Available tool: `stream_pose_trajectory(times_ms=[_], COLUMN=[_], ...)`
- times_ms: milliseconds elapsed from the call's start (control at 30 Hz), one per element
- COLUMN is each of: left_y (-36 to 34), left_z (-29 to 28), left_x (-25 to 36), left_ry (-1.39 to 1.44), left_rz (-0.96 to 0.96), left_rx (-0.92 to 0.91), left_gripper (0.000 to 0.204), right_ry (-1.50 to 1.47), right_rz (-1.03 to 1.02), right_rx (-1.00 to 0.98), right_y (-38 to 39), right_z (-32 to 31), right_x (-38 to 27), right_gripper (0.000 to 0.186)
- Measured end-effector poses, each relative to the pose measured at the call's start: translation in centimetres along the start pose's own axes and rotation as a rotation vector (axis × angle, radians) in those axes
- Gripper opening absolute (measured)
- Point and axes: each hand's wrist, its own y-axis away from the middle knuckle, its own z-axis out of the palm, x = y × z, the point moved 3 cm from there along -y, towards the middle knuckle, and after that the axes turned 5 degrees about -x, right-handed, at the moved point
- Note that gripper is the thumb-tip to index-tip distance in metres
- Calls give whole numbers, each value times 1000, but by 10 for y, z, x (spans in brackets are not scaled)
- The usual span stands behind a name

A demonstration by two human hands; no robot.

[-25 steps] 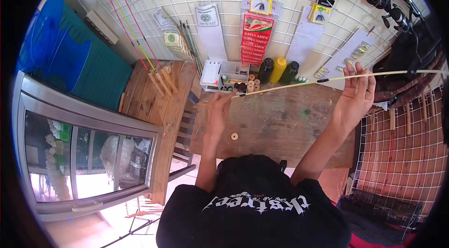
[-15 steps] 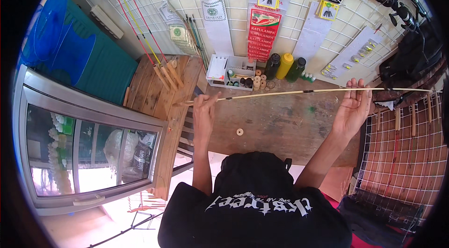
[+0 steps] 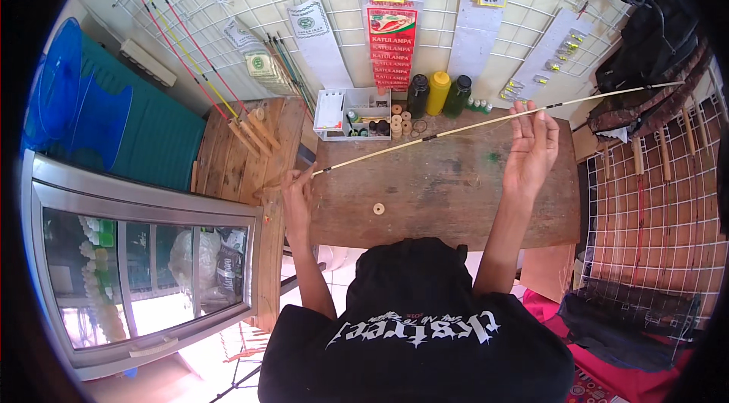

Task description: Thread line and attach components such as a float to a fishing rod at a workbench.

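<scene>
A thin pale-yellow fishing rod [image 3: 471, 126] with dark bands slants over the workbench, its right end higher in the view. My left hand [image 3: 298, 194] is closed around it near its lower left end. Further along, my right hand [image 3: 531, 152] has its palm turned up, the rod held at its fingers and thumb. Below the rod, a small round cork ring [image 3: 379, 209] lies on the wooden bench [image 3: 448, 213]. Part of the rod's butt beyond my left hand is hard to make out.
A white compartment box [image 3: 353, 133] with small bottles stands at the bench's back, beside several cork rings [image 3: 401, 122] and a yellow bottle [image 3: 438, 95] between two dark ones. Rods with cork handles [image 3: 250, 135] lean at left. A glass-fronted cabinet [image 3: 144, 274] stands nearer.
The rod has gone from nearly level to slanting, its right end raised. Both hands have shifted left in the view, and my right hand's fingers have drawn closer round the rod. The view has turned slightly.
</scene>
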Motion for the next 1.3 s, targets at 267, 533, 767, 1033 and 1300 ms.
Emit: stream_pose_trajectory(times_ms=[267,533,767,1033,1300], left_y=[3,-26,-49,-45,-41], left_z=[0,-16,62,87,93], left_x=[-8,174,264,275,277], left_ry=[-96,269,559,664,649], left_rz=[13,314,508,329,347], left_rx=[-115,-149,-309,-383,-284], left_gripper=[45,34,26,15,13], right_ry=[87,58,49,110,111], right_rz=[20,-18,62,92,51], right_rx=[75,86,80,55,46], right_y=[9,21,30,23,17], right_z=[-13,-13,-7,-17,-32], right_x=[24,24,16,11,16], right_gripper=[13,12,15,14,12])
